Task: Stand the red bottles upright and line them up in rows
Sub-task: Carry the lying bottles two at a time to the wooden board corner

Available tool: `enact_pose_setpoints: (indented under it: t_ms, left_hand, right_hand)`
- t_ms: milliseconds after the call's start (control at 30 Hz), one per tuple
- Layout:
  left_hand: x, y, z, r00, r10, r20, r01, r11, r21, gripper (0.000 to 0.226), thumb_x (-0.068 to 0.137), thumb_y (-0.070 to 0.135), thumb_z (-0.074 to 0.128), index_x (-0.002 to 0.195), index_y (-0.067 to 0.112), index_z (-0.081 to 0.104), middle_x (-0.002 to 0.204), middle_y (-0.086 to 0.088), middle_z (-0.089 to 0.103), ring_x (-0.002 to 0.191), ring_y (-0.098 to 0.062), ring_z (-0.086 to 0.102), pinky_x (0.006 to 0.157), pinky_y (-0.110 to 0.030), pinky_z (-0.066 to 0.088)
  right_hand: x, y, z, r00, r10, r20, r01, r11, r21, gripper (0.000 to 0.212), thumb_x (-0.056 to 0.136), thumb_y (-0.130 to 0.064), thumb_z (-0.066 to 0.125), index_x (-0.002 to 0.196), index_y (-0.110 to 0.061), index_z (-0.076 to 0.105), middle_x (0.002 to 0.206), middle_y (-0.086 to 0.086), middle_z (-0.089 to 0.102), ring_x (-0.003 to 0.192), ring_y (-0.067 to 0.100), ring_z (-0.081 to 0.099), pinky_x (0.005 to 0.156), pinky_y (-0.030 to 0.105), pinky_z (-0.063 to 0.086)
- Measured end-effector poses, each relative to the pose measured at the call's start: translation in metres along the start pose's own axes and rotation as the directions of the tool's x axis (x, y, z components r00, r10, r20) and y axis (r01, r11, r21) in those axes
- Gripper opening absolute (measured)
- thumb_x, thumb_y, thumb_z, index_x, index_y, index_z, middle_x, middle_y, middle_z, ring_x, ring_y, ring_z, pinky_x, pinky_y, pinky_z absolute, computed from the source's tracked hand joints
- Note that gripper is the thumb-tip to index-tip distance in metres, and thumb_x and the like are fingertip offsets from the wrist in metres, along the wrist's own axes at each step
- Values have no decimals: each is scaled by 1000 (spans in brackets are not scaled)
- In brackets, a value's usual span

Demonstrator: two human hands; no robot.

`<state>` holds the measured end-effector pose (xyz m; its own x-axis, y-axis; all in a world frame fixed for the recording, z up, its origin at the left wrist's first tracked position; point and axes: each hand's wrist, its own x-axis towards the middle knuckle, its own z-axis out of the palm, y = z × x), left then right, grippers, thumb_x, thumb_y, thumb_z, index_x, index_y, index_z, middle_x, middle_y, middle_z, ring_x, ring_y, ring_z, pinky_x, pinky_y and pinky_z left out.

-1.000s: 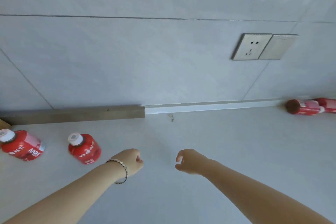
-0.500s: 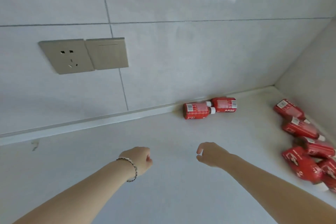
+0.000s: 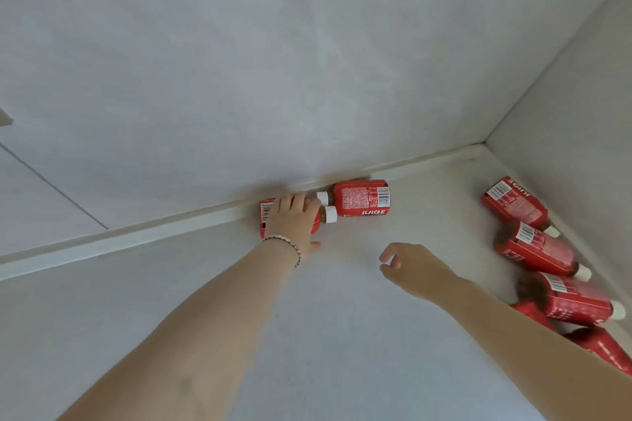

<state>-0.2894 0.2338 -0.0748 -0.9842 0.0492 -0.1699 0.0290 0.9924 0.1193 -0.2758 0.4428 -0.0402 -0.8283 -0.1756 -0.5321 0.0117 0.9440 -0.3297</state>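
Two red juice bottles with white caps lie on their sides against the back wall. My left hand (image 3: 294, 220), with a bracelet on the wrist, lies over the nearer lying bottle (image 3: 265, 212) and wraps it. The second lying bottle (image 3: 362, 198) rests just to its right, untouched. My right hand (image 3: 412, 267) hovers above the counter with its fingers loosely curled and nothing in it. Several more red bottles lie in a pile at the right wall, among them one (image 3: 514, 205) at the back and one (image 3: 538, 249) in front of it.
The white counter (image 3: 307, 335) meets the tiled back wall at a low white ledge (image 3: 136, 237). A side wall (image 3: 581, 113) closes the corner on the right. An edge of a wall socket plate (image 3: 5, 118) shows at far left.
The view has swung right, away from the two standing bottles at left. My left hand has reached forward to the wall and closed over a lying bottle. My right hand moved forward and right.
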Motion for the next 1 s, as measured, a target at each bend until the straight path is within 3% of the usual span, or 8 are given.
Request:
enact_pose_setpoints:
  t_ms: [200, 300, 367, 467, 567, 667, 833, 1000]
  left_hand:
    - [3, -12, 13, 985, 18, -171, -24, 999, -39, 60, 66, 31, 74, 121, 29, 52, 121, -6, 57, 113, -36, 50, 97, -46, 34]
    - [-20, -34, 13, 951, -117, -285, -3, 921, -389, 50, 54, 35, 71, 101, 29, 55, 95, -2, 65, 86, -32, 61, 78, -41, 49]
    - [-39, -52, 12, 947, -186, -263, -43, 735, -677, 42, 57, 37, 63, 97, 27, 57, 93, -2, 61, 83, -25, 57, 72, -35, 48]
    - [-62, -75, 3, 950, -266, -163, 24, 583, -812, 44, 64, 24, 72, 94, 42, 45, 99, 5, 54, 92, -13, 54, 77, -14, 42]
    - [-77, -89, -2, 961, -270, -58, 98, 529, -843, 53, 59, 32, 75, 100, 39, 43, 106, 6, 53, 96, -7, 54, 74, -4, 41]
    - [-86, -95, -3, 972, -231, -29, 105, 548, -830, 50, 50, 47, 65, 95, 46, 41, 111, 6, 52, 100, -4, 53, 77, 0, 38]
    - [-91, -95, -10, 968, -245, -50, 102, 570, -815, 50, 61, 25, 80, 93, 42, 46, 112, 3, 57, 105, -14, 54, 88, -17, 43]
    - [-95, -84, -20, 907, -394, -149, 171, 667, -725, 31, 76, 26, 74, 99, 11, 59, 104, -1, 48, 102, -20, 51, 84, -22, 38]
  right_hand:
    - [15, -2, 12, 997, -59, -57, 60, 998, 16, 25, 92, -22, 45, 109, -22, 63, 89, -8, 58, 83, 15, 60, 68, 23, 45]
    - [26, -14, 16, 963, -200, -183, 185, 978, -97, 25, 93, -20, 48, 113, -20, 62, 94, -5, 61, 95, 17, 63, 78, 26, 48]
    - [37, -26, 15, 825, -443, -352, 367, 892, -262, 22, 81, -10, 66, 103, -11, 69, 92, 4, 68, 87, 24, 67, 72, 28, 53]
    - [63, -53, 12, 588, -674, -448, 453, 733, -508, 33, 56, -4, 85, 87, -7, 73, 83, 9, 71, 74, 30, 69, 63, 34, 57]
    - [80, -87, 6, 763, -605, -229, 328, 667, -669, 46, 78, -15, 70, 121, -8, 56, 121, 9, 58, 110, 29, 57, 82, 36, 50]
    - [94, -106, 11, 916, -383, -117, 142, 583, -800, 51, 87, -8, 58, 134, -6, 40, 137, 11, 38, 120, 30, 47, 78, 32, 45]
    - [82, -112, 18, 943, -284, -172, 46, 624, -780, 46, 83, -2, 60, 128, -5, 47, 131, 11, 43, 118, 28, 51, 83, 33, 49]
    - [27, -81, 11, 929, -274, -248, 60, 776, -628, 42, 89, -23, 58, 127, -12, 46, 130, 4, 46, 117, 22, 53, 77, 32, 49]
